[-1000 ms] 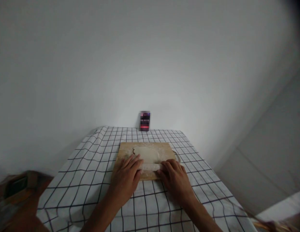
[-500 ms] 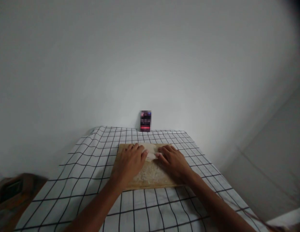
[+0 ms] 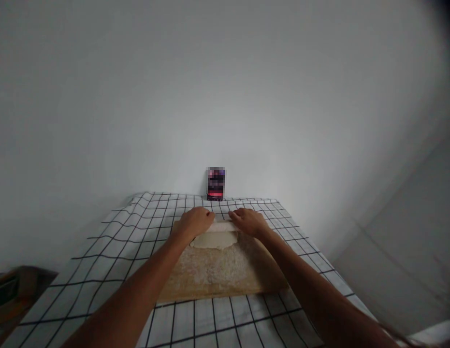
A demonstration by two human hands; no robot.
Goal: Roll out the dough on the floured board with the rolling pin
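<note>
A flat sheet of dough [image 3: 215, 240] lies on the far part of a floured wooden board [image 3: 217, 278]. Across its far side runs a pale rolling pin [image 3: 225, 226], of which only the stretch between my hands shows. My left hand [image 3: 198, 220] is closed over the left part of the pin, thumb toward the middle. Over the right part, my right hand [image 3: 248, 221] is curled in the same way. Both hands are near the board's far edge, and their fingertips are mostly hidden.
A white cloth with a black grid [image 3: 195, 321] covers the table. At its back, a dark, pixelated upright thing [image 3: 216, 184] leans by the wall. A brownish object with a dark panel [image 3: 20, 290] stands beyond the table's left edge.
Both hands have moved forward with the rolling pin, toward the board's far edge. More of the dough sheet and floured board now shows on the near side. My fingers look more curled.
</note>
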